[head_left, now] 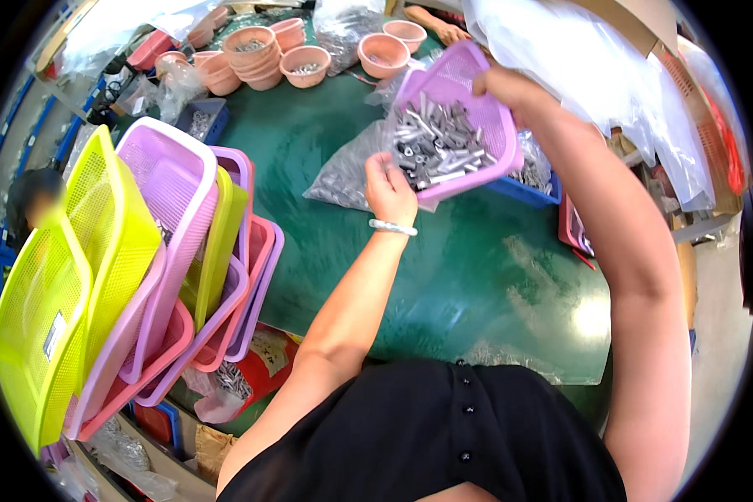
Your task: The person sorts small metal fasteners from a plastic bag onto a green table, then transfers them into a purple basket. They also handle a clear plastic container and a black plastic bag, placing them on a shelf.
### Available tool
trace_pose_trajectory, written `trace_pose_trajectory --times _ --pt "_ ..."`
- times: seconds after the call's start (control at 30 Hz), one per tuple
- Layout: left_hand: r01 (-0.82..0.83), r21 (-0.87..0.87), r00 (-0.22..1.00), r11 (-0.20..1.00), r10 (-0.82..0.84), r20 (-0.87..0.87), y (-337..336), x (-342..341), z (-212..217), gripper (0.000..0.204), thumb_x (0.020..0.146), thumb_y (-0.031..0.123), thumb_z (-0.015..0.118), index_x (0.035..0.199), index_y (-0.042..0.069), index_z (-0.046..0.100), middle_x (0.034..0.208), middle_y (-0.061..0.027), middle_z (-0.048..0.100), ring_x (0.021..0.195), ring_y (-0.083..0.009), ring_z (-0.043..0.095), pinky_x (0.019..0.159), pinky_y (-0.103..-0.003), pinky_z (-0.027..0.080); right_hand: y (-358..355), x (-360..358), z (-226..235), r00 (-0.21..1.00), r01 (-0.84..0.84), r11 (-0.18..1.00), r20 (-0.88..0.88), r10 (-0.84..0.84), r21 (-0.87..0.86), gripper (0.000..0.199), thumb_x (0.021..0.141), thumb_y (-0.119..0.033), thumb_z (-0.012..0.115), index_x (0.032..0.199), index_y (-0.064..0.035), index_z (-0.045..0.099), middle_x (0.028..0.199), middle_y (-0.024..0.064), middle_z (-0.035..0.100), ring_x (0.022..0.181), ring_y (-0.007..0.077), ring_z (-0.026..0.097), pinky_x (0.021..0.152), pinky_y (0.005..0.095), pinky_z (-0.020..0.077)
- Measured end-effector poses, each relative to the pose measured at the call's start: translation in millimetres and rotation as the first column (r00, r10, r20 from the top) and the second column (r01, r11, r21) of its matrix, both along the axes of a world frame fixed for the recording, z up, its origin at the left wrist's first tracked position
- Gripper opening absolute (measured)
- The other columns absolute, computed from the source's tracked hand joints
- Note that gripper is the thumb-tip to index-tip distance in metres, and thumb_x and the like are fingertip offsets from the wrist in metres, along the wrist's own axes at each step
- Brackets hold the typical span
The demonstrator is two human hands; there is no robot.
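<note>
A purple plastic basket [500, 125] is tilted over the green table, and a heap of short grey metal tubes [443, 146] lies in its lower part. My right hand [510, 88] grips its far right rim. Beside the basket's left edge, my left hand [391, 191] has its fingers closed on the edge of a see-through plastic bag [347, 171], which rests on the table with grey contents. The fingertips are partly hidden against the bag and basket.
Nested yellow, purple and pink baskets [113, 251] stand at the left. Orange bowls [305, 65] with small parts line the far side of the green table [326, 259]. A blue bin [531, 188] sits behind the purple basket. Another person's hand [443, 27] shows at the far edge.
</note>
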State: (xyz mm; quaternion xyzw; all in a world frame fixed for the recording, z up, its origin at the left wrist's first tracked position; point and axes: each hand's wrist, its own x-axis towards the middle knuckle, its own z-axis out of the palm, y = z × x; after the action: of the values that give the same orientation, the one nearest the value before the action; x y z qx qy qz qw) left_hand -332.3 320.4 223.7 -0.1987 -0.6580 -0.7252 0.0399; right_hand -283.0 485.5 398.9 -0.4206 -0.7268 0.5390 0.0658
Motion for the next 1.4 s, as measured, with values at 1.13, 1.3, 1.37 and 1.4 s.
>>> trace_pose_trajectory --times 1.13,1.3,1.37,1.4 --pt "0.004 -0.193 0.989 0.981 -0.033 -0.146 18.6 -13.4 18.9 0.02 0.077 0.005 0.046 0.087 0.0 0.062 0.081 -0.0203 0.062 0.077 -0.0362 0.06 0.07 -0.04 0.048 -38.3 -2.6 31.3 0.991 0.113 0.986 -0.061 -0.121 -0.121 0.055 0.063 -0.014 0.06 0.116 -0.0041 0.049 0.108 0.0192 0.054 0.094 0.03 0.054 0.077 0.0386 0.0457" --pt "-0.045 -0.183 0.985 0.982 0.013 -0.174 2.2 -8.7 1.7 0.021 0.077 0.005 0.046 0.089 0.0 0.063 0.081 -0.0191 0.063 0.077 -0.0314 0.062 0.072 -0.037 0.048 -31.9 -31.7 14.9 0.971 -0.042 0.998 -0.239 0.031 -0.042 0.073 0.06 -0.008 0.06 0.129 0.0002 0.037 0.109 0.0204 0.054 0.092 0.031 0.057 0.079 0.0401 0.046" --pt "-0.059 -0.205 0.99 0.977 0.032 -0.136 8.3 -19.1 -3.2 0.021 0.076 0.005 0.047 0.088 0.002 0.063 0.082 -0.019 0.063 0.079 -0.0344 0.061 0.072 -0.04 0.047 -43.8 -44.8 9.2 0.979 -0.009 0.912 -0.184 0.092 0.411 0.069 0.06 -0.008 0.061 0.126 0.0011 0.042 0.105 0.019 0.057 0.089 0.0291 0.059 0.077 0.0372 0.048" --pt "-0.011 -0.184 0.996 0.983 -0.006 -0.094 9.0 -18.6 -11.3 0.021 0.075 0.005 0.047 0.088 0.002 0.063 0.082 -0.0182 0.063 0.078 -0.0337 0.061 0.072 -0.039 0.047 -49.7 -50.5 3.4 0.997 0.013 0.785 -0.068 0.037 0.62 0.067 0.061 -0.008 0.061 0.124 0.0013 0.044 0.103 0.0185 0.058 0.088 0.0283 0.06 0.075 0.0362 0.0487"
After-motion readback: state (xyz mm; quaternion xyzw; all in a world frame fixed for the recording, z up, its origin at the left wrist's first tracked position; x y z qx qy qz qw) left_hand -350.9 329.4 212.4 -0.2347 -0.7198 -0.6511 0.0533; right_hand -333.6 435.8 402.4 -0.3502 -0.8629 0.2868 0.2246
